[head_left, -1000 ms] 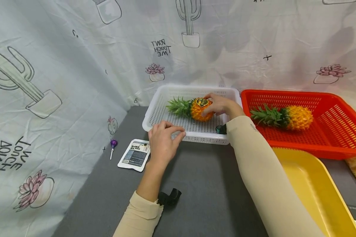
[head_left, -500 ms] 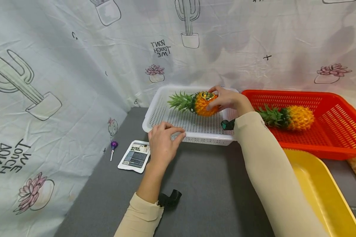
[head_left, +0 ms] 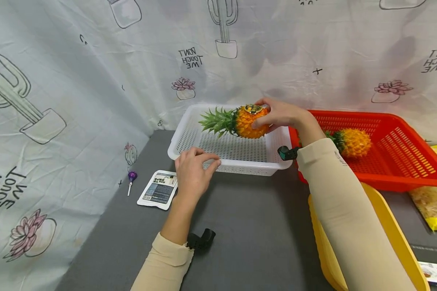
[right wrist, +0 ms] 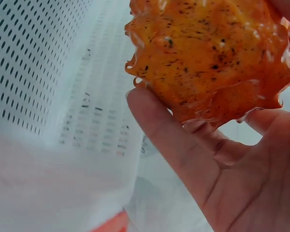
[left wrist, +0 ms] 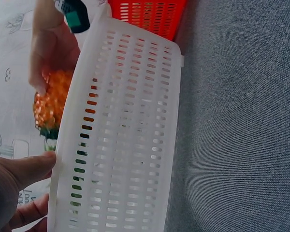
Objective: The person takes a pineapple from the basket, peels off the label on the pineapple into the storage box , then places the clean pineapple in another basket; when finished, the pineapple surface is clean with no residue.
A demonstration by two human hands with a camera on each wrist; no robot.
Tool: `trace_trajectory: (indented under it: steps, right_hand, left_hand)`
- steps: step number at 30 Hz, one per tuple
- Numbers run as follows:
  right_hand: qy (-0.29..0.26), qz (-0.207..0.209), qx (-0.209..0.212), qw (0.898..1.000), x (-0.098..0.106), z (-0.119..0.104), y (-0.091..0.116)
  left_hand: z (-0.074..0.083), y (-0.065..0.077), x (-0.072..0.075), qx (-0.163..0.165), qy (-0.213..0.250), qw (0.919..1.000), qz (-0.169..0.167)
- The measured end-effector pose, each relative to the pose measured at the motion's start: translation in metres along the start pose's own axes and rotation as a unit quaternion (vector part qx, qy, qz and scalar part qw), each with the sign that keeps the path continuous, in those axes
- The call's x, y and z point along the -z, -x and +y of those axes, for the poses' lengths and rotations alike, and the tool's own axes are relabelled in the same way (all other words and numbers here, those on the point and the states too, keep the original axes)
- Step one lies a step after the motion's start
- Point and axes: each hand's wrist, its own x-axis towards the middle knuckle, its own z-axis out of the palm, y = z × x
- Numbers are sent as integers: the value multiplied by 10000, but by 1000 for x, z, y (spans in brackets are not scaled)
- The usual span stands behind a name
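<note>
My right hand [head_left: 282, 115] grips a small orange pineapple [head_left: 247, 126] by its base, thumb on the near side. The fruit has a glossy, bumpy surface, a black-and-gold label and green leaves pointing left. It hangs above the white perforated basket [head_left: 240, 165]. Seen from the right wrist, the thumb and fingers press round the orange body [right wrist: 208, 63], with the basket to its left. My left hand [head_left: 193, 169] holds the basket's front rim; in the left wrist view its thumb [left wrist: 36, 166] lies at the rim and the other fingers go behind it.
A red basket [head_left: 393, 178] at the right holds another pineapple [head_left: 357, 142]. Before it stands a yellow tray [head_left: 389, 214], partly under my right arm. A white packet [head_left: 158, 190] and a purple lollipop [head_left: 132, 176] lie left. A bag [head_left: 433, 204] sits far right.
My right hand has lifted the pineapple off the white basket's floor and carried it slightly right. The left hand has stayed at the rim, while the head view has turned a little right.
</note>
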Motion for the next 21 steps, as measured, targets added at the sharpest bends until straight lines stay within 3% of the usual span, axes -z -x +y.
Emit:
trace_trajectory:
  steps: [9,21]
  right_hand:
    - [259,454,62,9986,5,-5,31]
    - [709,605,67,9956,10,-11,66]
  left_hand:
    - [2,-4,4,-4,5,10000,11]
    - [2,-2,1,33,47,10000,2]
